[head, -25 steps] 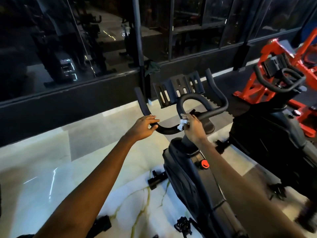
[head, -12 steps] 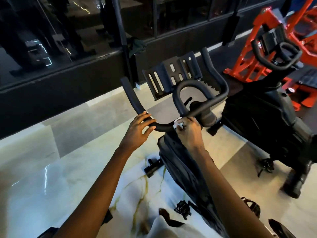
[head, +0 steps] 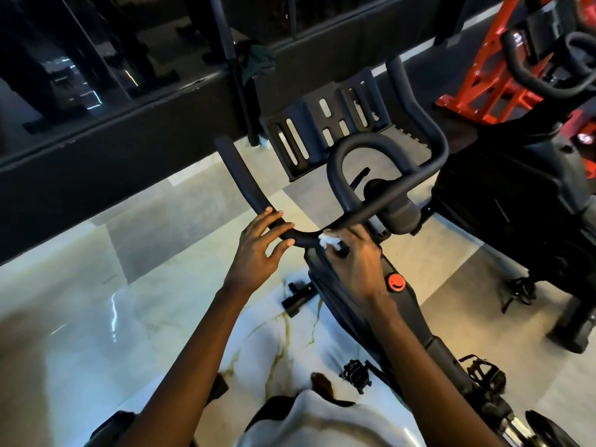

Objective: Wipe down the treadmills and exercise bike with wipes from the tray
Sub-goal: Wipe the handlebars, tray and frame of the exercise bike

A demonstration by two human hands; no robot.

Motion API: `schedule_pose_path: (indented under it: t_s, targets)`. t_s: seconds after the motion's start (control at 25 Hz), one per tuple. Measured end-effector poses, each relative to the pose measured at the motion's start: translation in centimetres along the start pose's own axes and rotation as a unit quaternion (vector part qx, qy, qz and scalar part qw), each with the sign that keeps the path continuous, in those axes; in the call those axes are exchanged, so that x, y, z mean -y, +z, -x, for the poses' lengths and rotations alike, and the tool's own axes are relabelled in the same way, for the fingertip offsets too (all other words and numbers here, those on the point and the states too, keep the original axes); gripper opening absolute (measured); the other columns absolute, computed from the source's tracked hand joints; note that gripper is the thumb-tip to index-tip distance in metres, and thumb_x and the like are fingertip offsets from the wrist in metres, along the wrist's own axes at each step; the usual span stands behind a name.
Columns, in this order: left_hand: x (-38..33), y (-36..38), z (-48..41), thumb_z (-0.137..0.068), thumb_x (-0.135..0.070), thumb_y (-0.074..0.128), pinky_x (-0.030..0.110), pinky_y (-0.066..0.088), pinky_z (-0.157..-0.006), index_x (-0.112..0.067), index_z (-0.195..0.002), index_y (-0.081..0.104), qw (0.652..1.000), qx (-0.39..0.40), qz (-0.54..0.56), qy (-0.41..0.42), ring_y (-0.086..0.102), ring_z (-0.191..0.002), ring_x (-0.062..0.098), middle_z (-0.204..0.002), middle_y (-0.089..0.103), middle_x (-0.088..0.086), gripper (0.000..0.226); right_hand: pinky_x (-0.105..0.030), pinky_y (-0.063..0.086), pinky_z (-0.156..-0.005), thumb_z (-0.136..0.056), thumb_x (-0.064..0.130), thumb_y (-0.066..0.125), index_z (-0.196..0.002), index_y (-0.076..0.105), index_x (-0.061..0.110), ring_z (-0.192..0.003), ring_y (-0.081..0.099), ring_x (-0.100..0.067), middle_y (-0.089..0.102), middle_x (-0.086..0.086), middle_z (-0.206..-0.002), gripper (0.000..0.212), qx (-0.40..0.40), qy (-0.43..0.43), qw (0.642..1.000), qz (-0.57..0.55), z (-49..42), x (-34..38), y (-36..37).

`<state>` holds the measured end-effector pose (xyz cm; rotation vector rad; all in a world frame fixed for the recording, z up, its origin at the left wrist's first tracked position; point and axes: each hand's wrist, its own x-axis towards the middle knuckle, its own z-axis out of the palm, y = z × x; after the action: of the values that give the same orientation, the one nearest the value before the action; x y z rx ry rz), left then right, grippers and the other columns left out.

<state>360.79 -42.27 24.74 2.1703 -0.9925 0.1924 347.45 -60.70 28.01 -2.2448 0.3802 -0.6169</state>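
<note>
Head view is showing the left hand (head: 258, 253) resting on the left bend of the black handlebar (head: 245, 175), its fingers (head: 274, 217) lying nearly straight and spread across the bar with the thumb just under it, not wrapping round. The right hand (head: 361, 262) is curling its fingers round a crumpled white wipe (head: 329, 240) and pressing it to the underside of the bar near the middle, where the bar is meeting the bike (head: 335, 291) stem. A red knob (head: 396, 282) is sitting on the frame just beside the right wrist. The bike is standing on a glossy marble floor (head: 96, 317), with a second black bike (head: 516, 204) standing near on the right
</note>
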Motion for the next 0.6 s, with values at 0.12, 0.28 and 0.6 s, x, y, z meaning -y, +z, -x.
schedule_pose_path:
  t_s: [0.12,0.28,0.6]
  targets:
    - [0.0,0.1,0.1,-0.096,-0.028,0.068,0.051,0.041,-0.111,-0.02,-0.13,0.067,1.0,-0.004,-0.012,0.004,0.036,-0.146,0.017,-0.147,0.053,0.0,0.035,0.003,0.035,-0.089,-0.084,0.003,0.075,-0.11,0.075,0.013,-0.096,0.056,0.001,0.061,-0.005,-0.116,0.028,-0.074,0.043,0.996,-0.003,-1.9,-1.0,-1.4]
    - [0.8,0.3,-0.1,-0.097,-0.026,0.069,0.053,0.037,-0.111,-0.017,-0.129,0.068,0.998,-0.016,-0.036,0.049,0.04,-0.144,0.023,-0.145,0.055,0.004,0.034,-0.008,0.042,-0.099,-0.087,0.01,0.074,-0.116,0.073,0.01,-0.1,0.054,0.0,0.058,-0.005,-0.118,0.029,-0.073,0.015,0.997,0.028,-0.7,-0.2,0.1]
    - [4.0,-1.5,-1.7,-0.096,-0.028,0.067,0.04,0.021,-0.121,-0.018,-0.131,0.067,0.98,0.021,-0.07,0.187,0.045,-0.141,0.019,-0.142,0.059,0.003,0.037,-0.016,0.049,-0.095,-0.091,0.005,0.069,-0.11,0.076,0.013,-0.103,0.063,-0.013,0.066,-0.006,-0.119,0.022,-0.124,0.071,0.986,0.083,-0.5,2.0,2.1]
